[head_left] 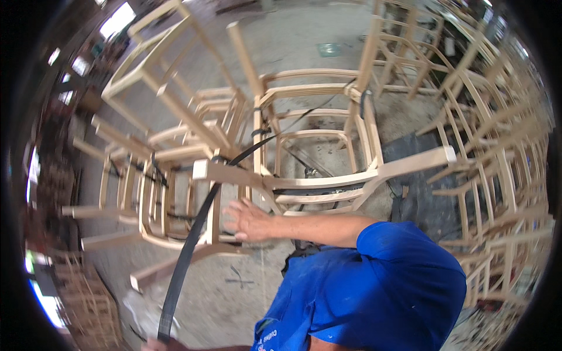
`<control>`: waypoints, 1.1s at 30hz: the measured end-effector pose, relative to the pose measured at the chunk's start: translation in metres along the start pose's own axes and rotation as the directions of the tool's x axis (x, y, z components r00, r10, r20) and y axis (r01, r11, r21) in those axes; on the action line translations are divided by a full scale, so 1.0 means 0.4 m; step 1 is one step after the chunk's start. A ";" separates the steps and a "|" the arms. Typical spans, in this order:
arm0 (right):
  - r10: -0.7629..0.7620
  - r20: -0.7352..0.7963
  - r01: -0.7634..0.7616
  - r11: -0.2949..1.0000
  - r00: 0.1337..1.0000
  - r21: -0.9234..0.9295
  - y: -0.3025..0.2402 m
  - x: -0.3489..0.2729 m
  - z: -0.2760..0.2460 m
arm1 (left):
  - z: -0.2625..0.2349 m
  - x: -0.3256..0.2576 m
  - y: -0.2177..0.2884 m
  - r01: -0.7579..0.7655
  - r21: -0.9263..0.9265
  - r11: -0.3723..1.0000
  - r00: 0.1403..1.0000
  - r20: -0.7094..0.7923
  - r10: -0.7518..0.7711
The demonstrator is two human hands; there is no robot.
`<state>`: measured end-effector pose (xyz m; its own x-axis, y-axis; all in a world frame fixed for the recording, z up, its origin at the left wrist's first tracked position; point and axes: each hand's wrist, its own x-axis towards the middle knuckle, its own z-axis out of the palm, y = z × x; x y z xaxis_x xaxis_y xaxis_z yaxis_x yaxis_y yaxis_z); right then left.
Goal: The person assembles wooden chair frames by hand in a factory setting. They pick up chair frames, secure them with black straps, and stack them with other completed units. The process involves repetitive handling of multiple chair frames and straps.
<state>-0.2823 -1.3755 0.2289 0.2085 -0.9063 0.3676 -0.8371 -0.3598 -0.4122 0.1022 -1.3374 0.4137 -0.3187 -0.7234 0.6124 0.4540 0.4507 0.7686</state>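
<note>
A long black strap [190, 245] rises from my left hand [159, 345], which is closed around its lower end at the bottom edge. The strap crosses over the stacked wooden chair frames [319, 178] in front of me and runs to their far right side. My right hand [249, 220] reaches leftward across my body, fingers apart with nothing seen in them. It is beside a leg of the neighbouring chair frames [212, 216]; whether the fingertips touch the wood I cannot tell. Part of the left hand is cut off by the picture's edge.
Many more bare wooden chair frames [503, 152] are piled along the right. A tall frame [140, 73] stands at the far left, and further frames [88, 298] lie at lower left. Dark sheeting [418, 175] covers floor on the right. Clear plastic [146, 313] lies near my left hand.
</note>
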 end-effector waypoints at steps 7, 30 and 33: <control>0.332 -0.694 -0.186 0.942 0.638 0.280 -0.068 -0.017 -0.182 | -0.097 0.054 0.289 -0.221 -0.201 0.954 0.974 -0.097 0.206; -0.082 -0.788 0.343 0.924 0.610 0.169 -0.670 -0.389 -0.364 | 0.226 -0.117 0.545 -0.285 -0.382 0.879 0.812 0.391 0.433; -0.274 -0.703 0.452 0.889 0.656 0.076 -0.751 -0.381 -0.447 | 0.217 -0.144 0.585 -0.256 -0.370 0.893 0.813 0.417 0.406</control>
<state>-0.1531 -1.0896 0.4457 0.0103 -0.3405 0.9402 -0.6115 -0.7461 -0.2635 0.1545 -1.1447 0.5743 -0.4220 -0.1870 0.8871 0.7949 0.3943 0.4613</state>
